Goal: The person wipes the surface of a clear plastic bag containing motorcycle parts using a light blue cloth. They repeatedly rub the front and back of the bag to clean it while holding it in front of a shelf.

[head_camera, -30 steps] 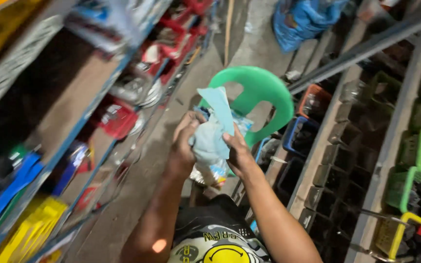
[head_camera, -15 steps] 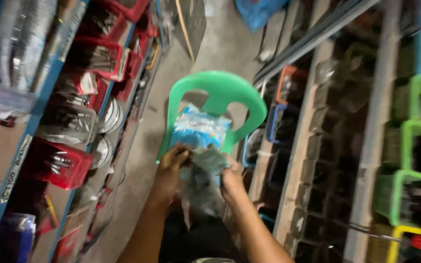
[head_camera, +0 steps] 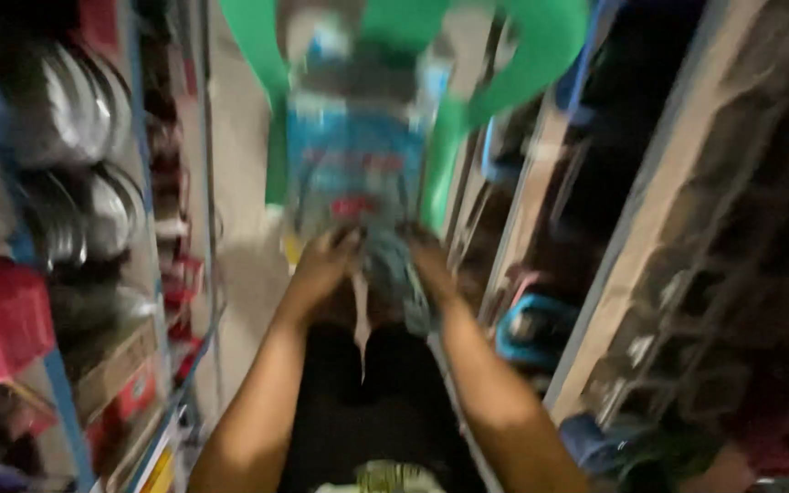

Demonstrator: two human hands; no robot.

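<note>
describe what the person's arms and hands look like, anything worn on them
Both arms are bare from the hands up to the bottom edge of the picture: no sleeves, gloves, watch or bands show on the left hand or the right hand. The picture is motion-blurred, so rings or small marks cannot be ruled out. Lower down, dark clothing shows between the forearms, with a pale printed patch at the bottom edge.

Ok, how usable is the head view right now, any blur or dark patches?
Head view: heavy motion blur throughout; the blue packet and green chair are smeared, both hands' grip (left hand, right hand) soft-edged; the right-side shelves sit in dim shadow.
</note>
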